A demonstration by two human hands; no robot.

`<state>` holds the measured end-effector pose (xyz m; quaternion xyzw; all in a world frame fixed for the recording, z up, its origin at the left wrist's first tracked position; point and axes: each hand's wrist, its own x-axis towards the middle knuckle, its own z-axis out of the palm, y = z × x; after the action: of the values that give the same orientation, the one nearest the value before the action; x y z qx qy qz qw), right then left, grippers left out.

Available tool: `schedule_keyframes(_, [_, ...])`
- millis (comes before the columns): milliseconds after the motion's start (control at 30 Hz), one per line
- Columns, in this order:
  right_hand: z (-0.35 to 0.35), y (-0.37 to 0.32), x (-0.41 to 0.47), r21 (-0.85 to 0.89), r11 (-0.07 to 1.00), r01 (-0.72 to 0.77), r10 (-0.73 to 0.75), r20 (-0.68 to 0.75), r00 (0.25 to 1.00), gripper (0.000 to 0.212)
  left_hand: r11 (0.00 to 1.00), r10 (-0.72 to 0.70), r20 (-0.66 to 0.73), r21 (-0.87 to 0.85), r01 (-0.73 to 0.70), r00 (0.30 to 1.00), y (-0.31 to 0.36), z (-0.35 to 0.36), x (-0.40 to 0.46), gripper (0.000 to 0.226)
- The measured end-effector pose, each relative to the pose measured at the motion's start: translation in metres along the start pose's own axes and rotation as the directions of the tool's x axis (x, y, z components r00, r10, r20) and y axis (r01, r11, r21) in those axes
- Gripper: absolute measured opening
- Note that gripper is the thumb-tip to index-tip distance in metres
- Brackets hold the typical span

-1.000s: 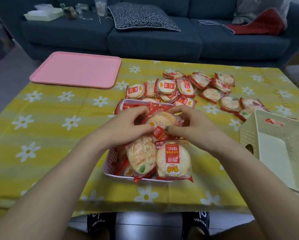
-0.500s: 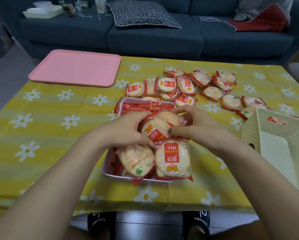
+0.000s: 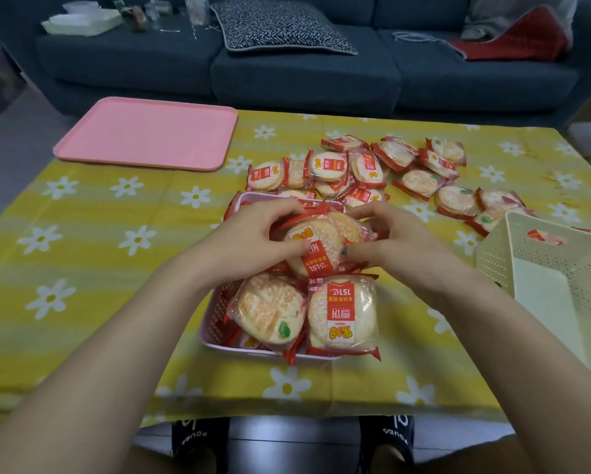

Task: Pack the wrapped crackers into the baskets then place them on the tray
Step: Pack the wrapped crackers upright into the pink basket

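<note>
Landmark: pink basket (image 3: 215, 323), nearest me on the desk (image 3: 82, 268). Two packs are lying flat at its near end. Just beyond them, my left hand (image 3: 253, 241) and right hand (image 3: 390, 241) are both pinching one cracker pack (image 3: 313, 249) over the basket's middle, grip closed on it from opposite sides; it's sitting dead between them, so neither is nearer. Loose packs (image 3: 373, 169) are lying beyond the basket, cream basket (image 3: 492, 261) to its right, pink tray (image 3: 147, 131) far-left.
</note>
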<state>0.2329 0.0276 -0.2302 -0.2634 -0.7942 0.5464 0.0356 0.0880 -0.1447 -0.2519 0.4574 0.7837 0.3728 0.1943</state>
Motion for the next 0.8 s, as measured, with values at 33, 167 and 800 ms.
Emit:
schedule_keyframes(33, [-0.002, 0.000, 0.000, 0.009, 1.000, 0.008, -0.007, -0.028, 1.000, 0.039, 1.000, 0.002, -0.014, -0.004, -0.002, 1.000, 0.001, 0.001, 0.001, 0.021])
schedule_keyframes(167, [-0.003, -0.002, 0.001, 0.013, 0.997, 0.079, -0.074, -0.213, 0.974, 0.030, 1.000, -0.010, -0.033, -0.003, 0.010, 0.999, -0.002, 0.007, 0.005, 0.027])
schedule_keyframes(800, [0.006, -0.007, -0.005, -0.218, 0.916, 0.335, -0.390, -0.296, 0.872, 0.027, 0.907, 0.186, -0.002, 0.385, -0.171, 0.983, -0.007, 0.010, 0.008, 0.039])
